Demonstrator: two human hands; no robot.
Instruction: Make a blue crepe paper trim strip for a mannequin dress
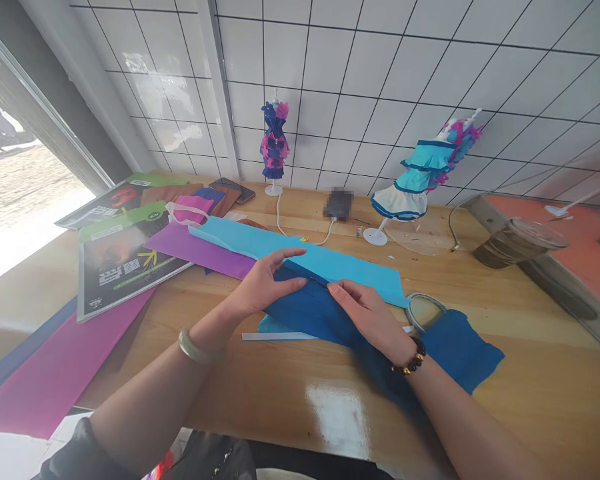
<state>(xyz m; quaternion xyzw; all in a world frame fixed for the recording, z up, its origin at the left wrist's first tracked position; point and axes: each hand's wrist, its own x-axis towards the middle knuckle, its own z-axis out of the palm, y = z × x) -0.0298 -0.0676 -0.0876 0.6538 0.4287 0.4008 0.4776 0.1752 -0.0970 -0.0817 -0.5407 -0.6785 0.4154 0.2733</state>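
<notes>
A long dark blue strip (pixel 305 310), which looks like crepe paper, hangs between my two hands above the table. My left hand (pixel 263 283) has its thumb over the near face of the strip's left end, with the other fingers partly hidden behind it. My right hand (pixel 367 310) pinches the strip's upper edge between thumb and forefinger. A thin dark line runs along that edge between the hands; I cannot tell whether it is a fold or a tool. Behind the hands lies a light blue sheet (pixel 350 263). A narrow white strip (pixel 280 337) shows below the dark blue one.
Purple paper (pixel 200 250) and magazines (pixel 130 260) lie left. Two small dressed figures on stands, one purple-pink (pixel 274 147), one turquoise (pixel 425 177), are at the back. A tape roll (pixel 425 310), blue piece (pixel 465 350) and lidded cup (pixel 515 243) are right.
</notes>
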